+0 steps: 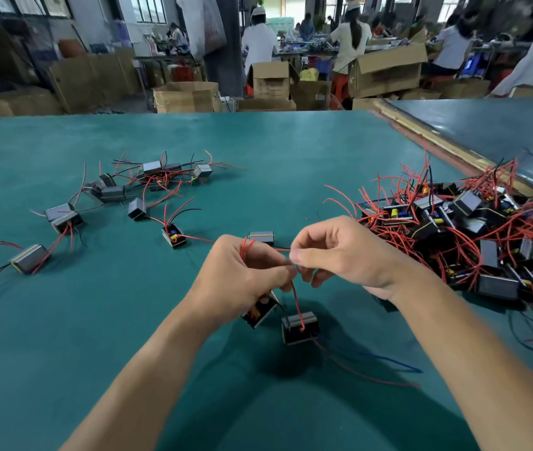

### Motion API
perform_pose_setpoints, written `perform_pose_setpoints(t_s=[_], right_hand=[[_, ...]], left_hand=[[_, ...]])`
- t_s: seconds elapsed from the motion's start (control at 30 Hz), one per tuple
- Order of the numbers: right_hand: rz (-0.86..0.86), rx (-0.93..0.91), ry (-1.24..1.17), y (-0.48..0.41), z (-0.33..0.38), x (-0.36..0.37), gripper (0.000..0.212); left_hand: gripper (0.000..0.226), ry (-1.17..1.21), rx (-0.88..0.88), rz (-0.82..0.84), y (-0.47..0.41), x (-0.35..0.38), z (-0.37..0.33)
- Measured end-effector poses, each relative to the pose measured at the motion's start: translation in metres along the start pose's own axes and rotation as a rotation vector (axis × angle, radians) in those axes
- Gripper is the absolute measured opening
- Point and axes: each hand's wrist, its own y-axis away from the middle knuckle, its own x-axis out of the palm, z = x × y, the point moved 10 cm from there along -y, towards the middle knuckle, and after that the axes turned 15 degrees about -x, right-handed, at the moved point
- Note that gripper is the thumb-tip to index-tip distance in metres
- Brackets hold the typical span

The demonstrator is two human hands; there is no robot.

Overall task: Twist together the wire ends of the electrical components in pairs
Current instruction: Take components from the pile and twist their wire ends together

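Observation:
My left hand (245, 271) and my right hand (339, 252) meet above the green table (258, 151), both pinching thin red wire ends (292, 262) between thumb and fingers. A red wire (297, 302) runs down from the pinch to a small black component (300, 327) that hangs or rests just below. A second black component (258, 312) sits partly hidden under my left hand. More red wire tips (246, 246) stick up above my left fingers.
A big tangled pile of black components with red wires (473, 229) lies at the right. Linked components (148, 183) are spread over the left and middle, one (261, 236) just beyond my hands. Cardboard boxes (187, 96) and seated workers fill the background.

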Motion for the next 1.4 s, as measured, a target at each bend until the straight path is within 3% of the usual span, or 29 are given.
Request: perform_pose_setpoints(t_s=[0.2,0.43,0.63,0.8,0.97,1.1,1.2,1.4], right_hand=[[0.044,0.11,0.062,0.004,-0.013,-0.001,0.024],[0.123,0.038,0.22,0.005,-0.005,-0.001,0.014],[0.204,-0.056,0.533,0.001,0.003,0.006,0.017],[0.101,-0.193,0.692,-0.003,0.015,0.015,0.02],[-0.079,-0.157,0.579,-0.005,0.011,-0.005,0.014],[-0.166,-0.017,0.46,-0.003,-0.002,-0.01,0.037],[-0.168,0.06,0.399,-0.001,-0.012,-0.005,0.043],[-0.166,0.111,0.271,0.0,-0.017,-0.009,0.03]], left_hand=[[0.007,-0.146,0.036,-0.078,0.002,0.0,-0.001],[0.013,-0.17,-0.03,-0.02,0.002,0.003,0.005],[0.017,-0.013,-0.201,0.08,-0.004,0.006,0.018],[0.025,0.156,-0.421,0.106,-0.004,0.002,0.039],[0.021,0.088,-0.232,-0.099,-0.006,-0.017,0.022],[0.02,-0.073,-0.136,-0.237,-0.004,-0.021,0.014],[0.021,-0.159,-0.019,-0.293,0.002,-0.018,0.003],[0.023,-0.223,0.087,-0.308,0.006,-0.015,-0.009]])
